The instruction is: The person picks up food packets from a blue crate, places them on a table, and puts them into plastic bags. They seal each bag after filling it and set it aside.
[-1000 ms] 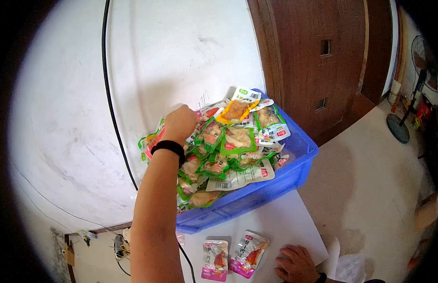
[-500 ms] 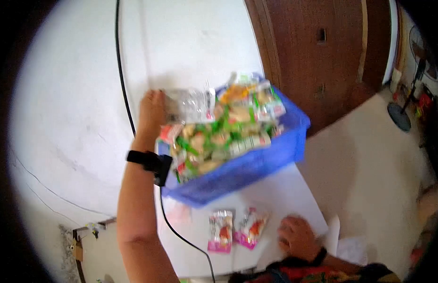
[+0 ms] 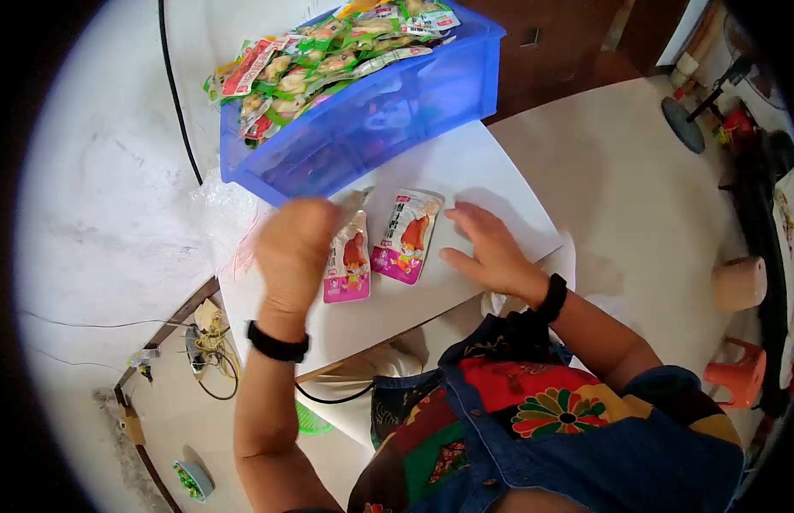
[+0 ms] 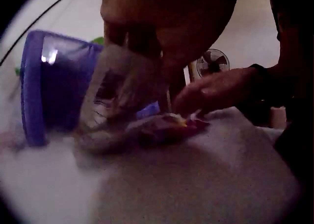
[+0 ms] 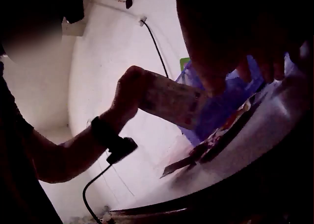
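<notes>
My left hand [image 3: 298, 248] grips a food packet by one end. Its printed face shows in the right wrist view as a pale packet [image 5: 171, 101], while in the head view the hand hides most of it. Below lie two flat snack packets side by side, a left packet [image 3: 352, 261] and a right packet [image 3: 407, 235], silvery with pink ends and a picture of brown meat. My right hand [image 3: 495, 248] is at the table beside the right packet, fingers loosely spread and holding nothing.
A blue plastic crate [image 3: 363, 128], heaped with green-edged packets [image 3: 328, 64], stands at the back of the white table [image 3: 465, 316], against the wall. Clear plastic wrap [image 3: 217, 209] lies at the table's left edge. A black cable [image 3: 176, 94] hangs down the wall.
My left hand took a packet from the crate's far left side and has brought it down over the table packets. The view has tilted downward. The right hand still lies by the packets.
</notes>
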Tool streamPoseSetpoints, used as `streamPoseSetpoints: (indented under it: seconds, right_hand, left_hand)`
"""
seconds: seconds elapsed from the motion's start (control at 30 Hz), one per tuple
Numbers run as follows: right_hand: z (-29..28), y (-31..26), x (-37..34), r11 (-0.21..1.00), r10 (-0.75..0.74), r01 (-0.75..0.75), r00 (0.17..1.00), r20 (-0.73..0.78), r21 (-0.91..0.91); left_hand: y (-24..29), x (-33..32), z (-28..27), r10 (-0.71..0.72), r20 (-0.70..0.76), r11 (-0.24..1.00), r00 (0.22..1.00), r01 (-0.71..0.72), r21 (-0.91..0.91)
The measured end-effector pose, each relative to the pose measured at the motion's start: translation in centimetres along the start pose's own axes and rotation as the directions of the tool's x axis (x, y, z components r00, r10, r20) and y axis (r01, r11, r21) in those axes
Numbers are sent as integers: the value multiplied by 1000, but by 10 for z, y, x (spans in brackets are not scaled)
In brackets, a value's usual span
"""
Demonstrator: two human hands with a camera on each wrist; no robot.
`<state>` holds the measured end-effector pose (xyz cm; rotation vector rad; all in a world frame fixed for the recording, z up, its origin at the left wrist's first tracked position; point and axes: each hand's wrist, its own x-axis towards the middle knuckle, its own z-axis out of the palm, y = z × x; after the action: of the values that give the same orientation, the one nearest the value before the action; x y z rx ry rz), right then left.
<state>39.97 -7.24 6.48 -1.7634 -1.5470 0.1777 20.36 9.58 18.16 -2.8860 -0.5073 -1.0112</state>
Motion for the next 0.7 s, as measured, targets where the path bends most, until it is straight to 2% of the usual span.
streamPoseSetpoints:
  seconds: [0.03,0.1,0.13,0.2,0.27,0.37,0.43,0.47,0.53,0.57,0.63,0.7]
  right_hand:
    - [5,-5,3,999,31,-31,1000,2,36]
    - [6,-24,6,998,29,-31,999,45,49]
    - [6,-31,5,997,34,-39,996,82,69]
    - [12,-34,3,1000,23,-25,995,101,17]
    - [19,-37,6,1000,13,-10,993,117,-29]
    - [30,-44,16,999,-39,36,996,85,35]
    - [41,-48,22,996,-71,76,992,105,-41]
    - [44,-53,24,995,-87,91,990,107,-37]
    - [51,-67,28,980,-28,65,980,195,-189]
    - [58,-71,32,980,-59,94,979,195,-175]
    - [70,-79,37,977,-56,104,968,244,-188]
    - [85,-82,40,970,-128,171,964,235,-175]
  left_hand:
    - [10,-13,4,88,118,993,989,-97,72]
    - [22,-50,23,149,265,988,953,-153,-3]
    - [29,-66,26,144,253,989,957,-149,-1]
    - [41,-88,26,69,319,977,945,0,-212]
    - [52,-93,10,48,329,975,943,28,-221]
    - [57,-101,-16,-11,394,956,919,125,-265]
    - [56,-109,-25,-44,455,919,889,215,-330]
    - [54,-114,-30,-56,449,922,892,219,-320]
    - [46,-121,-43,-121,418,889,900,286,-359]
    - [35,-125,-48,-141,407,897,903,291,-334]
    - [9,-133,-56,-284,322,888,903,374,-267]
    - [-20,-130,-69,-395,304,868,867,460,-184]
